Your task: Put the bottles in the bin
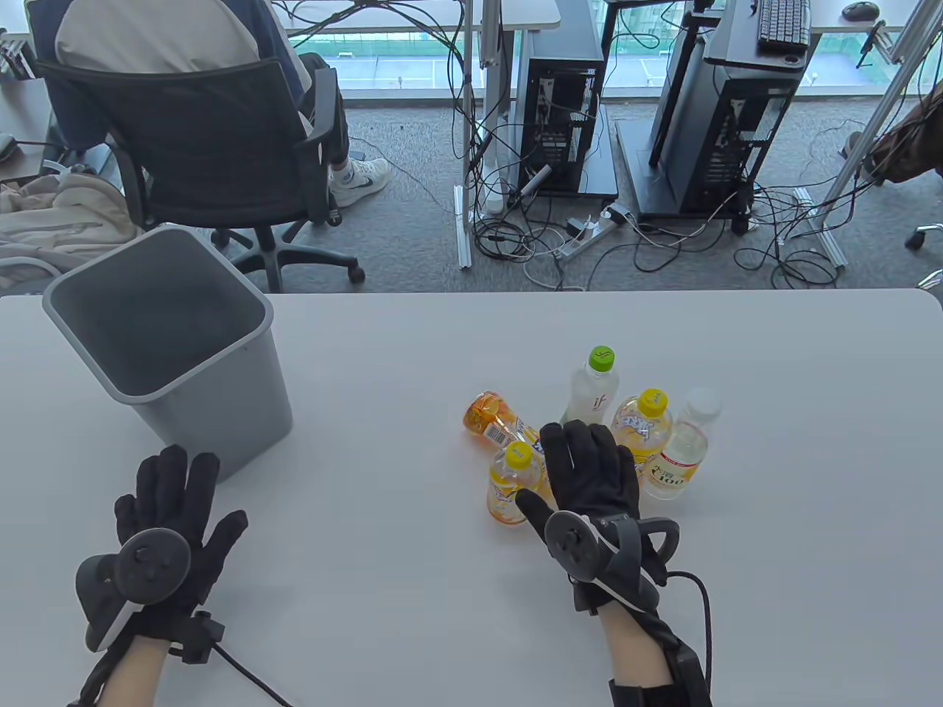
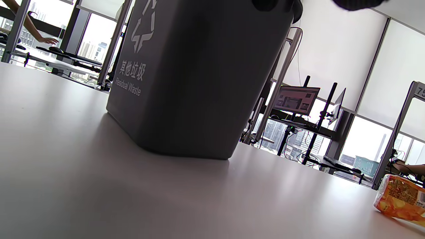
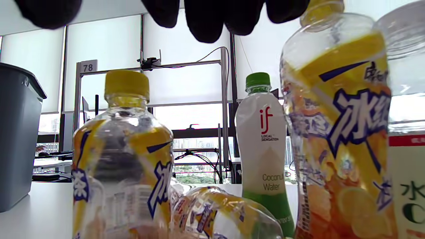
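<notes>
Grey plastic bin [image 1: 166, 335] stands open-mouthed at centre left of the table view; five bottles [image 1: 589, 434] cluster at centre right of the pale counter [image 1: 412, 589], one orange one lying flat. The left hand [image 1: 166, 530] rests spread and empty; the right hand [image 1: 589, 479] hovers open over the cluster, likely choosing.

Left wrist view: the bin's smooth tapered wall fills the middle.

Right wrist view: clear, ribbed, yellow-capped bottles stand beneath loose fingertips [image 3: 206, 20].

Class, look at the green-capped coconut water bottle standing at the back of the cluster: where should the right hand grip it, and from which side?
Probably around the upper body just under the green cap, from above. The coconut water bottle stands upright and tallest, while other bottles crowd its near side below the right hand.
</notes>
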The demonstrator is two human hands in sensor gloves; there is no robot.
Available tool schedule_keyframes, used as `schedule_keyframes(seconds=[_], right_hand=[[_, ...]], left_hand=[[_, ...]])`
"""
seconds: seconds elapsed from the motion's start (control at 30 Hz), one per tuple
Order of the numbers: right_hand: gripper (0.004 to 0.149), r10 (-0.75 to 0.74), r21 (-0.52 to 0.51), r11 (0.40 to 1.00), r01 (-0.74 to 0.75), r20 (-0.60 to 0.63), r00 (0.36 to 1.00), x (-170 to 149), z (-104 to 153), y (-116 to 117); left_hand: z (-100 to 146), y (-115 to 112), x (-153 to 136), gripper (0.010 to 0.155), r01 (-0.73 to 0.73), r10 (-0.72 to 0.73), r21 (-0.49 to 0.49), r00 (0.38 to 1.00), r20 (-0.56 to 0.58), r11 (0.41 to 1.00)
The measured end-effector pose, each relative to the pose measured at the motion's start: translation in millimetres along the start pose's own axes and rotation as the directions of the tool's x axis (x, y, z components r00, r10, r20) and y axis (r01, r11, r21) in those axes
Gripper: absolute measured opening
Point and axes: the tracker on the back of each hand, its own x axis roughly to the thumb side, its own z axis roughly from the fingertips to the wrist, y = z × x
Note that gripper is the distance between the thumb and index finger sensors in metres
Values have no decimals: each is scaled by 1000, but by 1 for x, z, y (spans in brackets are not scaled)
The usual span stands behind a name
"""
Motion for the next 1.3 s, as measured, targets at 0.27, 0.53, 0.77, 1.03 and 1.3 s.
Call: schedule_keyframes(seconds=[0.27,0.53,0.77,1.03,1.3], right_hand=[[76,136,276,949,-150,67,988,29,-45,2],[62,166,353,916,-191,100,981,34,-64,9],[59,88,387,916,-108,70,994,36,-81,-6],[59,-125,2,992,125,46,991,80,-122,-83],[59,-417,-188,885,425,81,905,151,-152,-108]], left_hand=[[-2,0,-15,81,-11,10,-20,998,-60,1000],[-3,0,-18,81,-4,1,-32,997,-78,999],[-2,-2,-20,81,18,-23,-51,995,-100,999],[-3,-3,-28,81,11,-20,-66,990,-142,998],[-3,-4,-30,81,15,-28,-79,987,-155,997]])
